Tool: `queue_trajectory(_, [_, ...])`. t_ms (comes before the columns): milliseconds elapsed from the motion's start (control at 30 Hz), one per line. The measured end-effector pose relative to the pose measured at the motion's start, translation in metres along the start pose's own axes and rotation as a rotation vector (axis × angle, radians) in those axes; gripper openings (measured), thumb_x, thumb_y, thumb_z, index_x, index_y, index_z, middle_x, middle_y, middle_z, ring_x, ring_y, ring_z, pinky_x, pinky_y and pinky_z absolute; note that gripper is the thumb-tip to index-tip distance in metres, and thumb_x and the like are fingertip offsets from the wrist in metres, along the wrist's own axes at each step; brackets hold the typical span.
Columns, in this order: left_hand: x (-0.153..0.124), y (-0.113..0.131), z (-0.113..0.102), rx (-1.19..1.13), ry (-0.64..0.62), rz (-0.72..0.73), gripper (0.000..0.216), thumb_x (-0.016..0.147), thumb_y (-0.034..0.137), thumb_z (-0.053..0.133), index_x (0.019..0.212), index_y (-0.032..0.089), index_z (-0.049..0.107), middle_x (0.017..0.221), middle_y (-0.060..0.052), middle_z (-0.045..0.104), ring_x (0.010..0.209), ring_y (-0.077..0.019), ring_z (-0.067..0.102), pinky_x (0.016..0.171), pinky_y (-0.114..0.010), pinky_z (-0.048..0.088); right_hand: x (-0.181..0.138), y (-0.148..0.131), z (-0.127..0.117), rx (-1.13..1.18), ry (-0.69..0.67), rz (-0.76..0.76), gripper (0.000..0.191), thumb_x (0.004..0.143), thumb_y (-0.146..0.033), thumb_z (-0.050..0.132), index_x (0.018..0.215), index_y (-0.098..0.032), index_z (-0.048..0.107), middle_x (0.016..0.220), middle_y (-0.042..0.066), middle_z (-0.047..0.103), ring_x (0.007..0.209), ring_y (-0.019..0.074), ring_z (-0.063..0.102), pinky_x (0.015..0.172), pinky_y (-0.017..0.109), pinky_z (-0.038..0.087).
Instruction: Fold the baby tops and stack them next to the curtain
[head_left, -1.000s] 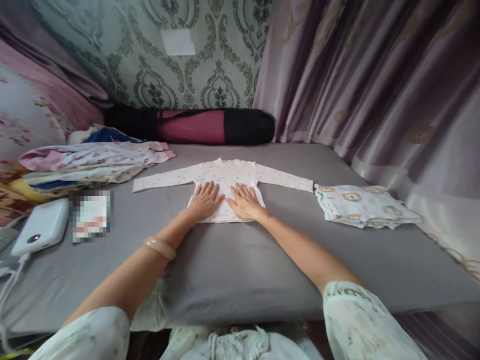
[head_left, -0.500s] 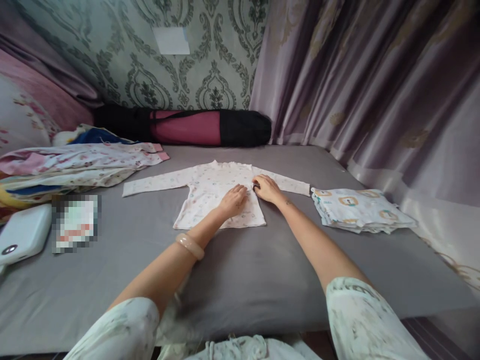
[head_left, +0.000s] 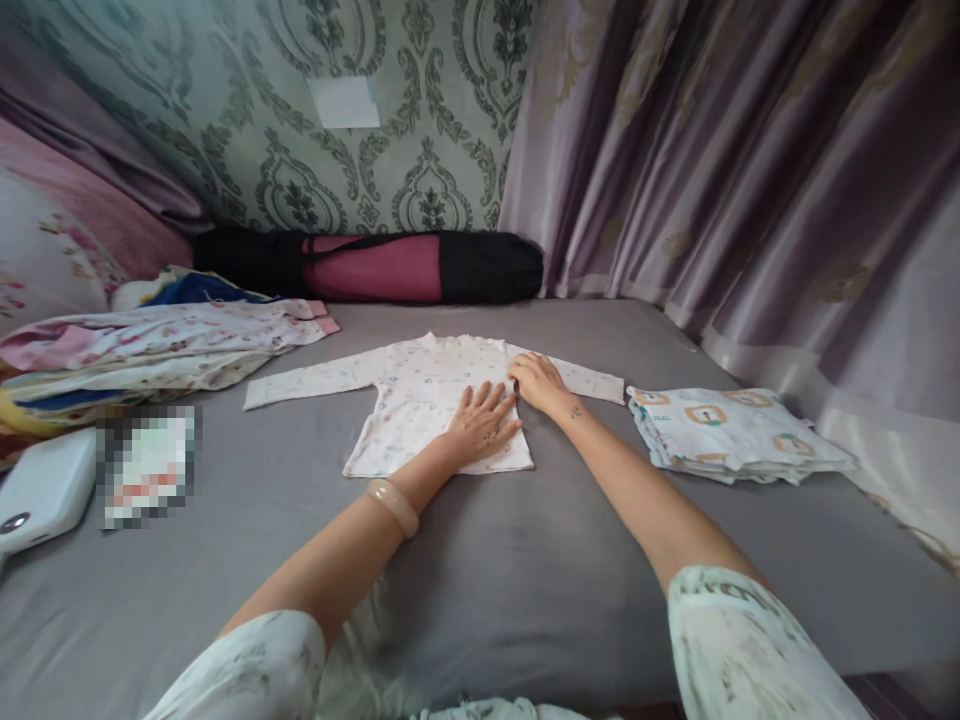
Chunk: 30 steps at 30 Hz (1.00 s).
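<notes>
From the head view, the left hand (head_left: 482, 424) lies flat and open on the little shirt (head_left: 420, 400), whose sleeves run left-right, while the right hand (head_left: 537, 381) rests, fingers loosely curled, at its near sleeve (grip unclear), folded cloths (head_left: 731, 432) lying beyond to its right.

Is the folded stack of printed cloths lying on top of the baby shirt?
No, the folded stack of printed cloths lies apart on the gray sheet, right of the baby shirt.
</notes>
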<state>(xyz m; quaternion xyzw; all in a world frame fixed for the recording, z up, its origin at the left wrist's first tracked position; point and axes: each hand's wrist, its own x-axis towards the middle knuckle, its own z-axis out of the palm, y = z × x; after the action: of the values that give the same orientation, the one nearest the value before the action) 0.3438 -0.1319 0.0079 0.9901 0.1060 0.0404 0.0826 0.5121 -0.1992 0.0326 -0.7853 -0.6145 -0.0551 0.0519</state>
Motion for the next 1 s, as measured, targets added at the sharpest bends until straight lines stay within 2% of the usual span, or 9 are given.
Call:
queue_trajectory(133, [0.002, 0.0, 0.0, -0.009, -0.028, -0.001, 0.07, 0.095, 0.062, 0.026, 0.152, 0.022, 0.03, 0.16, -0.013, 0.024, 0.147, -0.0388, 0.016, 0.112, -0.066, 0.016, 0.021, -0.005, 0.002, 0.137, -0.043, 0.11, 0.04, 0.091, -0.01, 0.039, 0.123, -0.016, 0.063, 0.135, 0.01, 0.058, 0.126, 0.0206, 0.049, 0.107, 0.032, 0.032])
queue_trajectory(267, [0.002, 0.0, 0.003, -0.025, -0.022, 0.0, 0.075, 0.092, 0.068, 0.028, 0.153, 0.023, 0.028, 0.16, -0.015, 0.024, 0.146, -0.0405, 0.016, 0.112, -0.068, 0.015, 0.043, -0.01, 0.013, 0.193, -0.106, 0.229, 0.05, 0.1, -0.029, 0.028, 0.147, -0.015, 0.038, 0.157, 0.011, 0.032, 0.146, 0.0256, 0.024, 0.117, 0.047, 0.017])
queue_trajectory(400, [0.002, 0.0, 0.003, -0.006, 0.009, 0.005, 0.073, 0.093, 0.066, 0.028, 0.152, 0.024, 0.029, 0.158, -0.015, 0.028, 0.146, -0.0402, 0.019, 0.112, -0.067, 0.017, 0.056, -0.01, 0.028, 0.247, -0.188, 0.313, 0.06, 0.101, -0.043, 0.018, 0.154, -0.016, 0.024, 0.162, 0.01, 0.013, 0.149, 0.0274, 0.009, 0.118, 0.054, 0.008])
queue_trajectory(533, [0.001, 0.002, 0.002, -0.002, -0.004, -0.001, 0.073, 0.093, 0.066, 0.026, 0.152, 0.024, 0.028, 0.159, -0.014, 0.027, 0.146, -0.0403, 0.017, 0.112, -0.067, 0.017, 0.057, -0.007, 0.034, 0.279, -0.211, 0.332, 0.061, 0.1, -0.045, 0.015, 0.155, -0.019, 0.021, 0.163, 0.008, 0.007, 0.149, 0.025, 0.007, 0.119, 0.054, 0.005])
queue_trajectory(667, [0.0, 0.003, 0.0, -0.001, -0.019, -0.005, 0.073, 0.093, 0.066, 0.026, 0.153, 0.022, 0.028, 0.159, -0.015, 0.026, 0.146, -0.0406, 0.016, 0.112, -0.067, 0.017, 0.058, -0.004, 0.03, 0.361, -0.205, 0.343, 0.059, 0.101, -0.044, 0.014, 0.154, -0.021, 0.024, 0.163, 0.005, 0.01, 0.15, 0.0227, 0.007, 0.119, 0.051, 0.004])
queue_trajectory(800, [0.0, 0.002, 0.002, 0.015, -0.007, -0.002, 0.071, 0.094, 0.065, 0.026, 0.151, 0.025, 0.032, 0.159, -0.013, 0.026, 0.146, -0.0397, 0.018, 0.112, -0.066, 0.017, 0.051, 0.017, 0.02, 0.507, -0.076, 0.384, 0.057, 0.103, -0.038, 0.011, 0.151, -0.017, 0.033, 0.157, 0.007, 0.031, 0.145, 0.016, 0.027, 0.118, 0.034, 0.02])
queue_trajectory(867, [0.001, 0.0, 0.004, 0.023, -0.02, -0.002, 0.072, 0.093, 0.066, 0.026, 0.152, 0.024, 0.031, 0.159, -0.013, 0.025, 0.146, -0.0397, 0.017, 0.112, -0.067, 0.017, 0.038, 0.036, 0.013, 0.443, -0.009, 0.451, 0.052, 0.102, -0.033, 0.024, 0.148, -0.013, 0.038, 0.152, 0.01, 0.041, 0.137, 0.0173, 0.04, 0.113, 0.028, 0.029])
queue_trajectory(900, [0.001, 0.0, 0.004, 0.026, -0.027, -0.002, 0.073, 0.093, 0.066, 0.026, 0.152, 0.023, 0.03, 0.16, -0.014, 0.024, 0.146, -0.0397, 0.016, 0.112, -0.067, 0.017, 0.029, 0.046, 0.009, 0.366, -0.023, 0.483, 0.05, 0.1, -0.029, 0.031, 0.147, -0.012, 0.04, 0.149, 0.011, 0.045, 0.134, 0.019, 0.045, 0.11, 0.028, 0.032])
queue_trajectory(1000, [0.002, 0.0, 0.004, 0.035, -0.047, -0.004, 0.075, 0.093, 0.067, 0.025, 0.153, 0.022, 0.028, 0.16, -0.014, 0.022, 0.147, -0.0393, 0.015, 0.112, -0.067, 0.016, -0.003, 0.076, -0.008, 0.117, -0.18, 0.589, 0.046, 0.094, -0.02, 0.042, 0.14, -0.016, 0.05, 0.139, 0.013, 0.055, 0.127, 0.0243, 0.051, 0.105, 0.034, 0.036])
